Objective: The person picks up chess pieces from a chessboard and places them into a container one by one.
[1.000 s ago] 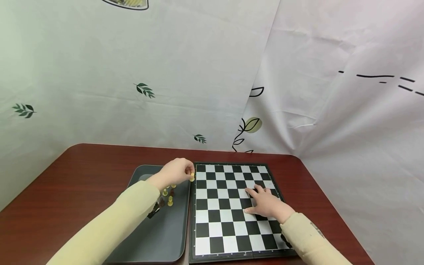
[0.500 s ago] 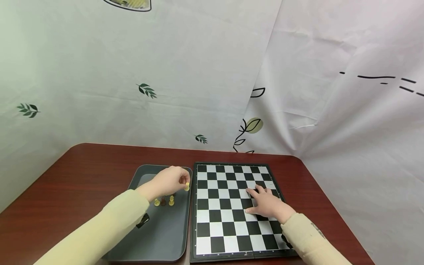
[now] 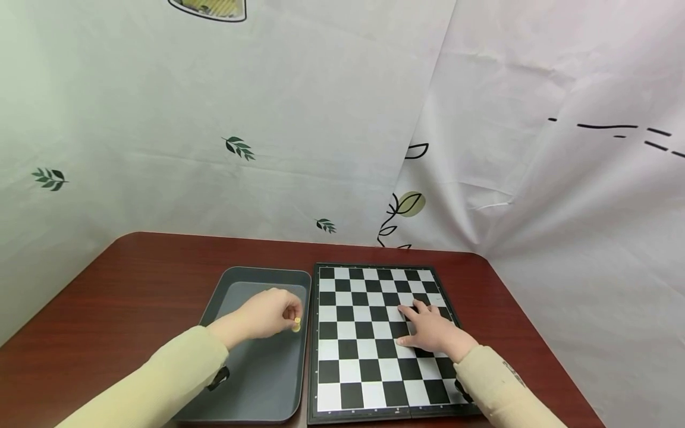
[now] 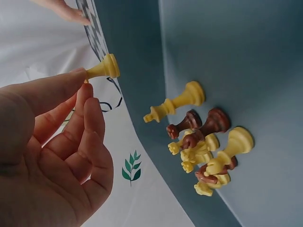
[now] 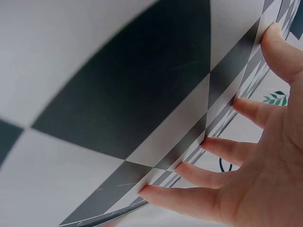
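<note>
Between the thumb and fingertips, my left hand (image 3: 270,313) pinches a yellow chess piece (image 4: 105,67) above the grey tray (image 3: 262,380). Its base points away from the fingers, which hide its top. Lying in the tray in the left wrist view are several yellow and brown chess pieces, among them a yellow king (image 4: 177,100) and a brown piece (image 4: 217,121). In the head view my left hand and forearm cover these. My right hand (image 3: 428,330) rests on the right side of the chessboard (image 3: 355,370), fingers spread and fingertips touching its squares.
The tray and the chessboard lie side by side on a reddish-brown table (image 3: 134,285), with a narrow gap between them. Behind the table hangs a white cloth (image 3: 299,119) with leaf prints. No pieces show on the board's visible squares.
My left hand has moved from the board's left edge back over the tray, toward me, still pinching the yellow chess piece. The right hand has stayed in place on the board.
</note>
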A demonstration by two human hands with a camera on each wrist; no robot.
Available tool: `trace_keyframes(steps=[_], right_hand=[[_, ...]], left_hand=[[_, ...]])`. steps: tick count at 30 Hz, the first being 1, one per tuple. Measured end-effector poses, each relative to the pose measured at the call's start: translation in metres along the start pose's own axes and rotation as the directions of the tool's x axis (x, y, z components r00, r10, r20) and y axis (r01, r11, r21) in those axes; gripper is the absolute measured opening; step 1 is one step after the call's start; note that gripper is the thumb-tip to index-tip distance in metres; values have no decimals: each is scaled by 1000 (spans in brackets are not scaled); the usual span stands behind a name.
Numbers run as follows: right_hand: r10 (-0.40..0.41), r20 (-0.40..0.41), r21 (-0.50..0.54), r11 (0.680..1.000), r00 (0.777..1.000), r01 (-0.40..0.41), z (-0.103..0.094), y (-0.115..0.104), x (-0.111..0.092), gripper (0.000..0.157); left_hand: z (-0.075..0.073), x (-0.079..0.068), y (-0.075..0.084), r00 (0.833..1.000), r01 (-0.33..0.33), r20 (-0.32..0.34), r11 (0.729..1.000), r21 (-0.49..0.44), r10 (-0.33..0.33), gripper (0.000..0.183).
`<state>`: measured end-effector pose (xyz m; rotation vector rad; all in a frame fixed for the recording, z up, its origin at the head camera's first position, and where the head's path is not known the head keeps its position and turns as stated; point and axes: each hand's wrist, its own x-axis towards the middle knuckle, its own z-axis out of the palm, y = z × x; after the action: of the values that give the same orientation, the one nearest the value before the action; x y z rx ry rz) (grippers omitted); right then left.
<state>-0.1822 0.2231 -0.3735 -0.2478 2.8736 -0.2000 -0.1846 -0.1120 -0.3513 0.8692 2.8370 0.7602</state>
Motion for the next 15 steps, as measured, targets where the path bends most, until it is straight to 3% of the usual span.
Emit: trace_keyframes(steps=[7,15], right_hand=[[-4,1,2,1000,1000,4,0,0,0,74],[-7,0,0,1000,1000,7,0,1,0,73]], left_hand=[[6,-10,0,998,-54,14,999,7,54,26],[10,-17,-3,998,-47,28,999,0,47,26]])
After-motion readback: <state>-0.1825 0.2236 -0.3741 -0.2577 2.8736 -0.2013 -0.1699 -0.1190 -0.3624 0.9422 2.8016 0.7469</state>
